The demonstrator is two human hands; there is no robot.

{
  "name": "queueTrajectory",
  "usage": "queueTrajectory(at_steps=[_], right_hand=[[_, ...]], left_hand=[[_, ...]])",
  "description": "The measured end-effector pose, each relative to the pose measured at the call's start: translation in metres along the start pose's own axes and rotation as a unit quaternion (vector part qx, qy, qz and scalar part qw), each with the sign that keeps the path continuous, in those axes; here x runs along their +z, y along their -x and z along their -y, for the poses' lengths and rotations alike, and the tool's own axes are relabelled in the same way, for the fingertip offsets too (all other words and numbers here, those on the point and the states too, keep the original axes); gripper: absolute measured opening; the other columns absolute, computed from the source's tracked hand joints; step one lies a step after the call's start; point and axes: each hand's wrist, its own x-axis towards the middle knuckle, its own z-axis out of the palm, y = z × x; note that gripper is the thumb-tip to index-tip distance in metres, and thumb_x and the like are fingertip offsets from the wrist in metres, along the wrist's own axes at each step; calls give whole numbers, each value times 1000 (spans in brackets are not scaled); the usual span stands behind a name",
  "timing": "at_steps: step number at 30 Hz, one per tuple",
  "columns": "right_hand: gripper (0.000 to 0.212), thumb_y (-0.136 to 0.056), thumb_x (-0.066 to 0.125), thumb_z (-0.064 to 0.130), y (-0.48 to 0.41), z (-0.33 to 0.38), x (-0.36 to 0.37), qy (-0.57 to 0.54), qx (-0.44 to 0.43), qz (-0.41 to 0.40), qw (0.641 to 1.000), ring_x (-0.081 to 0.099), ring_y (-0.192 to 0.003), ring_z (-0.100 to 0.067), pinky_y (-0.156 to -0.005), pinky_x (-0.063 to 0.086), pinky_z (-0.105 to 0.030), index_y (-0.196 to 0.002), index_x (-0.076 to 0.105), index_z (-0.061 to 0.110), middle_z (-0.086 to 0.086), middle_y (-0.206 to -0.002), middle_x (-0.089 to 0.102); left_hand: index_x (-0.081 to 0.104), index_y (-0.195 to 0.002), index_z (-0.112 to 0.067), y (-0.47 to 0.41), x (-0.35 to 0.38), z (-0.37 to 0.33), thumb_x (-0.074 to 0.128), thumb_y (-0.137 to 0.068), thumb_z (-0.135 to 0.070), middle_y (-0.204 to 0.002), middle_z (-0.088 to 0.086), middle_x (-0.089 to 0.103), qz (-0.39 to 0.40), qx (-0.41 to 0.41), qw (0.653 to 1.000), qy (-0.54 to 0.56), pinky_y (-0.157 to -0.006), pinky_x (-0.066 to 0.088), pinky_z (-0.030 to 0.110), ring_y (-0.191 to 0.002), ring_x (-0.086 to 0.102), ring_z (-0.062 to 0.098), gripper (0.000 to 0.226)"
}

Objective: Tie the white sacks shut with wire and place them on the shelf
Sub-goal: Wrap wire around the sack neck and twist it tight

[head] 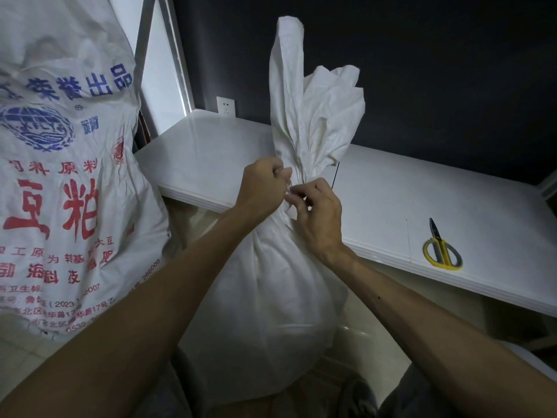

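Tying step in hand. Plain white sack (265, 297) stands on floor against shelf (422, 206). My left hand (262, 185) fisted at gathered neck, right hand (316, 218) pinching there, probably on wire (335, 176), too thin to confirm. Next I need firm twisting, then lift onto shelf.

your left hand (265, 184) and right hand (318, 215) are bare, without sleeves; grey trousers cover your knees.

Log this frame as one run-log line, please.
phase: tying | left hand: fisted at sack neck | right hand: pinching neck | wire: end sticking out | scissors: on shelf, untouched
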Motion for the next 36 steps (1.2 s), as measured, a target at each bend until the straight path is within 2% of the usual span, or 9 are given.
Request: queueTrajectory(at_steps=[4, 7, 11, 15, 21, 23, 31, 33, 36], right_hand=[[9, -86, 69, 15, -6, -2, 1, -14, 6, -3, 1000, 55, -71, -9, -65, 50, -29, -86, 75, 9, -2, -84, 60], [9, -85, 67, 12, -8, 1, 3, -2, -21, 1, 1000, 49, -66, -7, -61, 44, -25, -84, 74, 7, -4, -81, 59], [9, -83, 69, 9, -9, -4, 3, 17, -35, 13, 999, 48, -61, -9, -57, 42, -25, -75, 69, 5, -5, -76, 58], [12, -76, 61, 8, -14, -2, -3, -10, -28, 28, 999, 48, -60, -13, -56, 39, -26, -65, 59, 6, -5, -70, 56], [14, -78, 62, 6, -17, -6, -5, -22, 6, 75, 997, 49, -60, -8, -57, 39, -19, -66, 58, 11, 1, -70, 57], [15, -79, 64, 6, -16, -8, -5, -23, 15, 79, 996, 46, -58, -3, -57, 34, -13, -66, 59, 12, 4, -68, 54], [21, -80, 68, 9, -19, -8, -6, -23, 55, 99, 993, 48, -54, -5, -58, 44, -27, -63, 60, 18, 10, -60, 54], [20, -80, 68, 10, -17, -8, -7, -15, 61, 100, 993, 49, -55, -6, -59, 45, -29, -63, 61, 17, 10, -59, 54], [10, -73, 65, 8, -12, -25, -6, 41, 92, 122, 987, 61, -62, -22, -62, 51, -34, -63, 65, 9, -3, -64, 65]], left_hand=[[49, -63, 5, 1, 3, -2, 58, -91, -8, -53, 1, 44, -13, 31, 999, -25, -52, 32, 13, -53, 39, 12, 32], [50, -64, 8, 0, 3, -1, 59, -91, -10, -61, 22, 52, -21, 30, 999, -25, -53, 32, 18, -59, 46, 24, 33], [53, -67, 9, 4, 8, 3, 58, -92, -9, -69, 25, 60, -52, 7, 998, -18, -58, 40, 26, -68, 58, 34, 30], [50, -62, 10, 6, 14, -2, 60, -89, -6, -61, 26, 53, -65, 24, 997, -20, -58, 39, 36, -58, 49, 31, 32], [58, -64, 10, 6, 15, -2, 62, -87, -5, -61, 23, 58, -78, 58, 995, -31, -56, 40, 27, -61, 57, 34, 28], [58, -63, 10, 7, 16, -1, 63, -87, -5, -61, 22, 59, -77, 74, 994, -33, -58, 43, 32, -61, 58, 34, 28], [63, -66, 10, 7, 18, 2, 66, -85, -3, -63, 21, 63, -70, 84, 993, -37, -55, 37, 20, -62, 61, 31, 24], [63, -66, 10, 8, 18, 1, 65, -86, -4, -62, 21, 63, -65, 87, 993, -35, -56, 40, 24, -62, 61, 32, 25], [60, -64, 9, -1, 7, -13, 61, -87, -14, -59, 20, 59, -88, 120, 989, -13, -57, 43, 32, -58, 57, 29, 33]])
